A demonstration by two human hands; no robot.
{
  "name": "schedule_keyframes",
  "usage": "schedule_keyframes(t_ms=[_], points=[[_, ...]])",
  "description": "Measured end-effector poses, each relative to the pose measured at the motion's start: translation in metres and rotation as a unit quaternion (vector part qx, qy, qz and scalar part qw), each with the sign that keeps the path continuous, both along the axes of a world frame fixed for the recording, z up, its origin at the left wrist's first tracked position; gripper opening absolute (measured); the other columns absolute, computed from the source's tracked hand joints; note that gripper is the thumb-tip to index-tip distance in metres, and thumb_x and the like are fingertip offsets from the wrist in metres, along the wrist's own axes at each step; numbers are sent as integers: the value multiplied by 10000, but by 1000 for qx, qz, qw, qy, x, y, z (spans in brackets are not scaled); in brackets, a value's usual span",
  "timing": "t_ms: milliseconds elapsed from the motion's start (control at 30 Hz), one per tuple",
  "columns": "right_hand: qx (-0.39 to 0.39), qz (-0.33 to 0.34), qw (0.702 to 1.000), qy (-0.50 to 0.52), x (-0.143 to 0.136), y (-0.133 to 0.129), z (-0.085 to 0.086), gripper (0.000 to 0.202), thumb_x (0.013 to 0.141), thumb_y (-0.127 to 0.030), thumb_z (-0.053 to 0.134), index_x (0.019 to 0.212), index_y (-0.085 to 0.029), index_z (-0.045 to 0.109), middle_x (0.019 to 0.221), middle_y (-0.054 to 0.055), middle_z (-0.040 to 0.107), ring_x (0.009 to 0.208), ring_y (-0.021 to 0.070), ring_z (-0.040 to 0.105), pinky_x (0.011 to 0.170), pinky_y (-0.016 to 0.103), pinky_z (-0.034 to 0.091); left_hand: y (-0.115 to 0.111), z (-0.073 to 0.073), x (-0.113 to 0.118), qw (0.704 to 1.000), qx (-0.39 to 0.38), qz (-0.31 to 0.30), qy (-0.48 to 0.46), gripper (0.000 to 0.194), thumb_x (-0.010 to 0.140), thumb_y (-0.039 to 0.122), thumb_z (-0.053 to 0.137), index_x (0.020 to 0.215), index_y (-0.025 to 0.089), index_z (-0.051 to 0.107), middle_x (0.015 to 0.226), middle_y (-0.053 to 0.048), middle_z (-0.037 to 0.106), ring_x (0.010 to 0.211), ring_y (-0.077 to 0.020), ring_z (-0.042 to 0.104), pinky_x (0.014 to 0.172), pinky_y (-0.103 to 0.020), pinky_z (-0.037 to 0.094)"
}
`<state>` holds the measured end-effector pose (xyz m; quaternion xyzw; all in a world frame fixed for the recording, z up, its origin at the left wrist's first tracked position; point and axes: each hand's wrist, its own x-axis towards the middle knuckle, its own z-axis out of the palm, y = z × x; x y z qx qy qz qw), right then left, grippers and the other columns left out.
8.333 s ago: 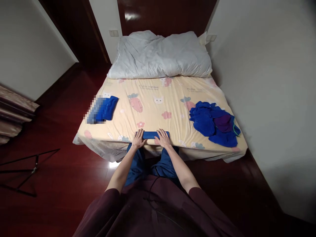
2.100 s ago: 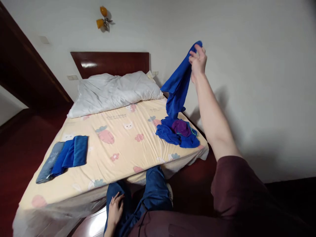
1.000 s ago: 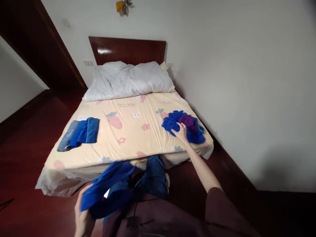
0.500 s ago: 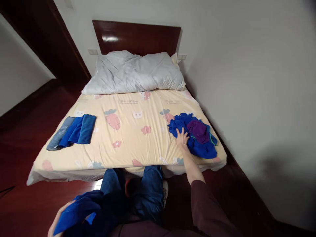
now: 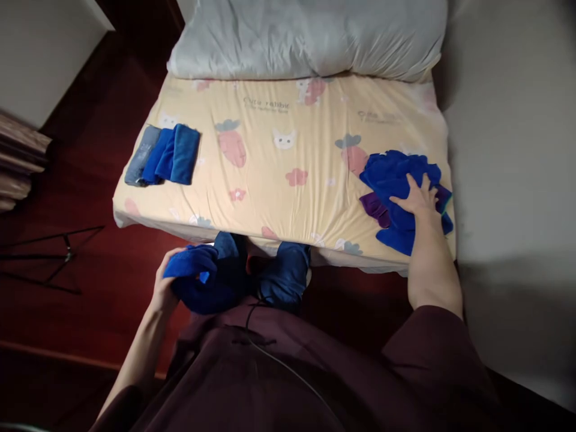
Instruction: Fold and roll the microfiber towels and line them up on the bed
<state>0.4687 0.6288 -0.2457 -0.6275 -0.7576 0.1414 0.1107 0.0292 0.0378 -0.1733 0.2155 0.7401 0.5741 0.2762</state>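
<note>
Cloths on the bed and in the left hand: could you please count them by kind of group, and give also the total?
Row of folded cloths on the bed: 1
Heap of loose cloths under the right hand: 1
Bunched blue cloth in the left hand: 1
Total: 3 groups. Pieces in the heap overlap, so I cannot count them singly.

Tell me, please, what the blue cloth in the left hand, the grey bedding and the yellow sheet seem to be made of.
The blue cloth: soft matte textile, perhaps microfibre; it bends in loose folds. The grey bedding: smooth fabric, maybe synthetic, with faint sheen and wrinkles. The yellow sheet: matte printed fabric, possibly cotton, showing fine creases.
</note>
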Motion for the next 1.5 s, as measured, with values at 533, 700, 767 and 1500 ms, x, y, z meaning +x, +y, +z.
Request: schedule_keyframes(t_ms=[533,700,767,1500], points=[[-172,530,771,307,-246,-331,87,576,851,-431,764,1396,-302,627,1380,61,657,1289,266,608,1151,474,464,12,30,-12,965,50,-257,28,465,769,421,762,1056,210,462,951,-7,580,814,-148,558,749,-249,451],[-248,554,740,291,-296,-391,84,348,799,-325,767,1127,-221,719,1027,21,726,915,215,679,865,347,548,24,53,-19,942,23,-314,113,304,828,396,656,959,193,472,869,7,554,805,-154,536,762,-267,448],[-243,531,757,293,-300,-390,82,231,773,-271,747,987,-197,701,885,-6,693,800,180,640,771,300,516,22,57,-28,932,-5,-328,155,234,831,367,612,931,183,507,852,6,563,806,-166,549,776,-284,462],[-54,198,970,-132,-180,-165,-60,609,1012,-316,458,1609,-204,405,1718,119,264,1602,332,196,1293,539,187,-42,-12,-32,877,-206,-301,313,289,757,196,462,1013,247,586,960,-44,731,825,-249,706,691,-298,456]])
